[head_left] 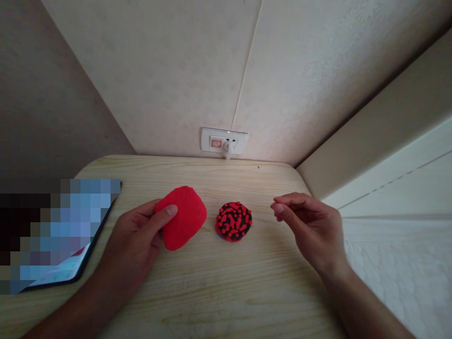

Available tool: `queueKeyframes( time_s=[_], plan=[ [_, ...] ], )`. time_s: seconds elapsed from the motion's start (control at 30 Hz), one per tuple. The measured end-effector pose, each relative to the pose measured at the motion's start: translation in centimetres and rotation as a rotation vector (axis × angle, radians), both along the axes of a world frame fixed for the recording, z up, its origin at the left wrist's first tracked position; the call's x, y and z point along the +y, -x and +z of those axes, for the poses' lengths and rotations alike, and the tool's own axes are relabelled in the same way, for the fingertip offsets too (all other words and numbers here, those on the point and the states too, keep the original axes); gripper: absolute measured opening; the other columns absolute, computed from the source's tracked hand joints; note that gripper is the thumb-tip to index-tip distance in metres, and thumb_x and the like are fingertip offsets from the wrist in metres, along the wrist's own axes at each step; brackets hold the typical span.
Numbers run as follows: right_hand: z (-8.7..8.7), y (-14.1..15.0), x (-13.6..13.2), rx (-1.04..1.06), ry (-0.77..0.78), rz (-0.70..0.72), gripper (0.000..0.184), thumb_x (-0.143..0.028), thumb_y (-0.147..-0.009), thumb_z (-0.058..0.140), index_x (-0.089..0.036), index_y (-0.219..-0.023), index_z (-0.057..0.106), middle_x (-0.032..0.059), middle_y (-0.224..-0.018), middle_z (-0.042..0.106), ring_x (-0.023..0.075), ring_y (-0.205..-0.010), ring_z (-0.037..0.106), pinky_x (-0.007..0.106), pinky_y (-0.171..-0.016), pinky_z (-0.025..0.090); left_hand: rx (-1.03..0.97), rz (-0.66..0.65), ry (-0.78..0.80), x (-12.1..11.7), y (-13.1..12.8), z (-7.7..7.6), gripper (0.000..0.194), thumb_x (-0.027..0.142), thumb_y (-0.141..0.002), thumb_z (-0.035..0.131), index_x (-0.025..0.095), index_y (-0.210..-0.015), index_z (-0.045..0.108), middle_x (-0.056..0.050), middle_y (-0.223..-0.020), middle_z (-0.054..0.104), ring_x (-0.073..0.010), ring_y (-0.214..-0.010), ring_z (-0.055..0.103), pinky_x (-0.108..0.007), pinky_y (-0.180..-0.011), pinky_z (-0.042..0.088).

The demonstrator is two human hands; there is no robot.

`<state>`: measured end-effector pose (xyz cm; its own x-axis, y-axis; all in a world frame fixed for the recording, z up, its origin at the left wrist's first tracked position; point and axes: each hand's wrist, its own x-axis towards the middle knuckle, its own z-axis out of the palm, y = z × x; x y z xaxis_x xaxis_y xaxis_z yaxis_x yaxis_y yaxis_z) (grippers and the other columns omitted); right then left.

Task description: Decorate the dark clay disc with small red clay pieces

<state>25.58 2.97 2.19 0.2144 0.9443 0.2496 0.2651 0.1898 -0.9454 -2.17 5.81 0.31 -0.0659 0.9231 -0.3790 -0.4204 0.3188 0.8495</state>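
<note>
My left hand (pixel 141 230) is closed on a flat, rounded sheet of red modelling clay (pixel 187 219), thumb on top and fingers beneath, held above the wooden table. To its right, a round black clay disc (pixel 234 221) lies on the table, covered with red squiggles and small red dots, with red showing along its lower edge. Farther right, my right hand (pixel 310 226) hovers apart from the disc. Its thumb and fingertips are brought together in a pinch; anything between them is hidden or too small to make out.
A tablet (pixel 76 254) with a lit, partly pixelated screen lies on the left of the pale wooden table (pixel 212 292). Behind the table, a wall socket (pixel 224 141) holds a white plug. White quilted bedding (pixel 399 278) is at the right.
</note>
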Motion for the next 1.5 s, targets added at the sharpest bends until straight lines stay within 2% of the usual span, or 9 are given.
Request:
queueKeyframes(
  time_s=[0.1,0.2,0.33,0.5,0.67,0.83,1.0,1.3,1.5],
  plan=[
    [-0.1,0.1,-0.1,0.021,0.018,0.02,0.012,-0.023,-0.086,0.083,-0.029,-0.096,0.083,0.0028,-0.09,0.081,0.0164,-0.078,0.073,0.026,-0.068,0.062,-0.001,0.005,0.007,0.0,0.0,0.0,0.035,0.029,-0.061,0.097,0.018,-0.093,0.085,-0.004,-0.087,0.084,-0.0183,-0.07,0.075,-0.022,-0.059,0.062],
    [-0.1,0.2,-0.4,0.045,0.035,0.014,0.017,-0.02,-0.083,0.085,-0.029,-0.097,0.083,0.0027,-0.089,0.082,0.0164,-0.076,0.075,0.027,-0.07,0.065,-0.004,-0.006,0.014,0.0,-0.1,0.2,0.035,0.029,-0.062,0.096,0.018,-0.093,0.085,-0.006,-0.092,0.085,-0.0216,-0.078,0.078,-0.023,-0.061,0.063],
    [0.2,0.3,-0.8,-0.025,0.015,0.027,0.009,-0.019,-0.082,0.085,-0.025,-0.087,0.082,0.0031,-0.084,0.08,0.0139,-0.065,0.07,0.024,-0.061,0.062,-0.005,0.007,0.041,0.1,-0.1,0.4,0.04,0.025,-0.057,0.098,0.017,-0.094,0.085,-0.007,-0.098,0.085,-0.0246,-0.087,0.079,-0.022,-0.061,0.064],
    [0.2,0.3,-1.1,-0.128,-0.014,0.043,0.004,-0.026,-0.092,0.077,-0.023,-0.093,0.08,0.0035,-0.079,0.075,0.0138,-0.061,0.064,0.025,-0.053,0.055,-0.006,0.019,0.051,0.0,-0.2,0.6,0.042,0.025,-0.053,0.098,0.016,-0.091,0.085,-0.007,-0.095,0.085,-0.025,-0.086,0.079,-0.022,-0.059,0.064],
    [0.2,0.3,-1.1,-0.275,-0.141,0.231,0.012,-0.012,-0.092,0.074,-0.023,-0.098,0.077,0.0028,-0.083,0.073,0.0153,-0.075,0.068,0.027,-0.066,0.055,0.01,-0.003,0.079,0.0,-0.3,0.9,0.041,0.02,-0.053,0.096,0.017,-0.092,0.085,-0.006,-0.094,0.085,-0.0245,-0.085,0.08,-0.022,-0.059,0.065],
    [0.5,0.6,-1.4,-0.391,-0.167,0.346,0.022,-0.003,-0.09,0.071,-0.02,-0.103,0.077,0.0045,-0.087,0.076,0.0154,-0.077,0.07,0.028,-0.067,0.057,-0.007,-0.015,0.084,-0.1,0.0,0.9,0.039,0.017,-0.053,0.095,0.018,-0.091,0.085,-0.006,-0.099,0.085,-0.024,-0.087,0.08,-0.02,-0.059,0.064],
    [0.6,1.0,-1.6,-0.493,-0.207,0.361,0.018,-0.001,-0.089,0.07,-0.015,-0.097,0.077,0.0054,-0.082,0.077,0.0138,-0.072,0.07,0.024,-0.064,0.058,-0.018,-0.02,0.083,-0.2,0.0,0.8,0.038,0.015,-0.055,0.093,0.019,-0.092,0.085,-0.005,-0.1,0.085,-0.0226,-0.087,0.08,-0.019,-0.058,0.063],
    [0.2,0.9,-1.5,-0.612,-0.223,0.389,0.017,-0.003,-0.092,0.067,-0.013,-0.099,0.079,0.0084,-0.087,0.072,0.0139,-0.074,0.069,0.022,-0.063,0.061,-0.016,0.008,0.118,0.2,-0.6,1.6,0.044,0.01,-0.044,0.093,0.017,-0.087,0.086,-0.004,-0.092,0.085,-0.0215,-0.083,0.079,-0.016,-0.055,0.061],
    [-0.1,0.8,-1.4,-0.624,-0.221,0.39,0.019,-0.004,-0.094,0.066,-0.014,-0.104,0.079,0.0085,-0.089,0.072,0.0137,-0.075,0.068,0.019,-0.058,0.06,-0.009,-0.007,0.095,0.2,-0.4,1.3,0.043,0.013,-0.048,0.093,0.017,-0.089,0.085,-0.004,-0.093,0.085,-0.0229,-0.088,0.079,-0.017,-0.055,0.061]
  ],
)
